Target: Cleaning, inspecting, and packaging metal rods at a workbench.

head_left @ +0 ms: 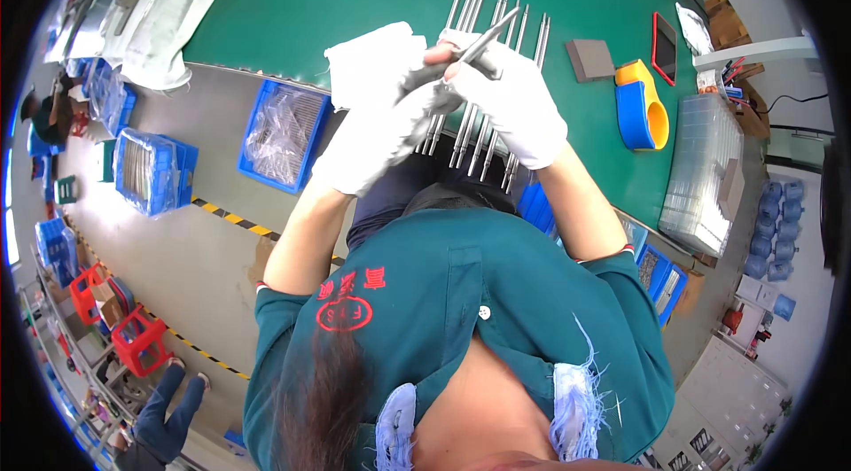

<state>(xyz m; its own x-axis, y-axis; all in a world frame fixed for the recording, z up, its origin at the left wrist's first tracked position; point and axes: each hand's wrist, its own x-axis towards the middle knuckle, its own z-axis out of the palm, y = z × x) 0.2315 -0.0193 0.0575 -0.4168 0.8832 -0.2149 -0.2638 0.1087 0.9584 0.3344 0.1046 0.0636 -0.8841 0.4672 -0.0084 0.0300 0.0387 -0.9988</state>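
Grey floor [217, 99], crossed by a yellow-and-black stripe [238, 217], is seen to the left of a green tabletop [275, 10]. At the tabletop's near edge, a row of slim metal rods [456, 1] is laid out roughly side by side, with the near ends reaching toward the person's lap; the middle of the row is partly hidden by the hands.

Above this row, one thicker metal rod [489, 35] is held at a slant, its free end pointed up and to the right. It is pinched by the right hand [519, 103], whose thumb and forefinger are drawn close together, their tips left bare by the white glove. By the left hand [381, 130], also gloved in white, with greyed fingers [425, 81], the lower end is enclosed; the exact contact there is hidden. A white cloth [368, 54] is seen just beside the left hand.

To the right of the row, a grey block [590, 60], a blue-and-yellow tape dispenser [631, 112] and a red-edged phone [663, 48] are set near one another. Farther right, clear trays [700, 174] are stacked. On the floor at left, a blue crate [269, 179] is partly covered by plastic film [279, 130].
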